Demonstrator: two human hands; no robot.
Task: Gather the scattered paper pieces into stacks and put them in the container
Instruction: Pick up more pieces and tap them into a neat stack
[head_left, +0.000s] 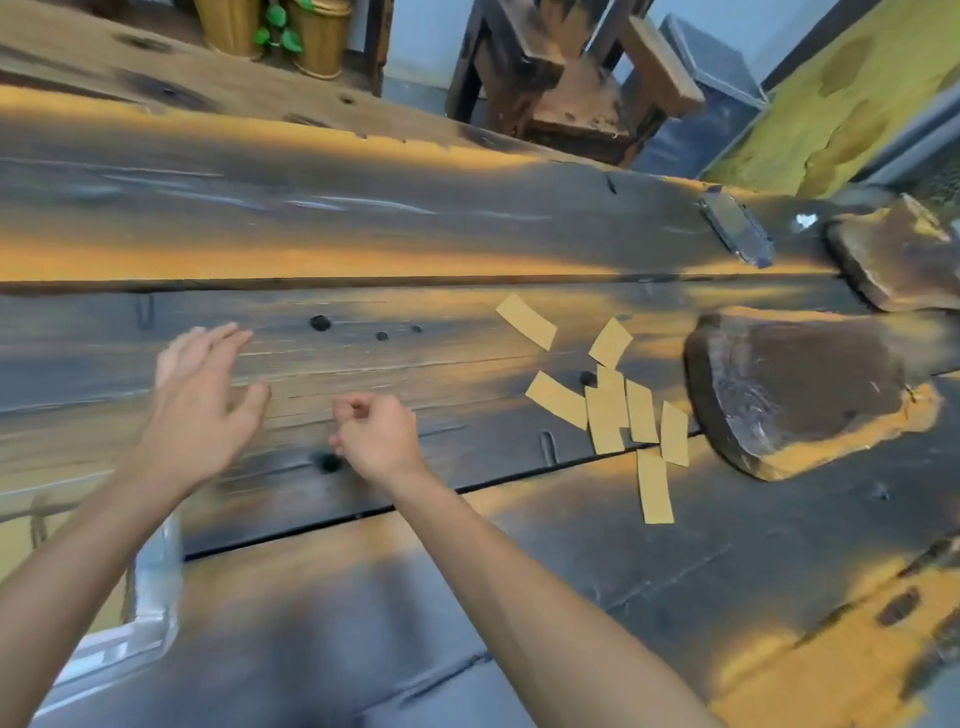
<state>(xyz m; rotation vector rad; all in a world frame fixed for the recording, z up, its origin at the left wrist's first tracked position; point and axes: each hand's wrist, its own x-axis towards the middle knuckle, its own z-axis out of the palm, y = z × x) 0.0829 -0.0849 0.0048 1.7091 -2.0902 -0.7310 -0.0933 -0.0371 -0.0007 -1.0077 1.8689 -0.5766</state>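
The dark wooden tabletop (415, 234) carries scattered paper pieces (605, 410), two wood slabs (795, 395) and a clear container (150, 582).

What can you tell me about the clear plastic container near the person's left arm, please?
The clear plastic container sits at the near left of the wooden table, partly behind the left forearm. It looks like transparent, glossy plastic with a rounded corner and a thick rim that catches the light. Only part of it shows, so its full shape is unclear. No paper pieces can be seen inside it. Neither hand touches it.
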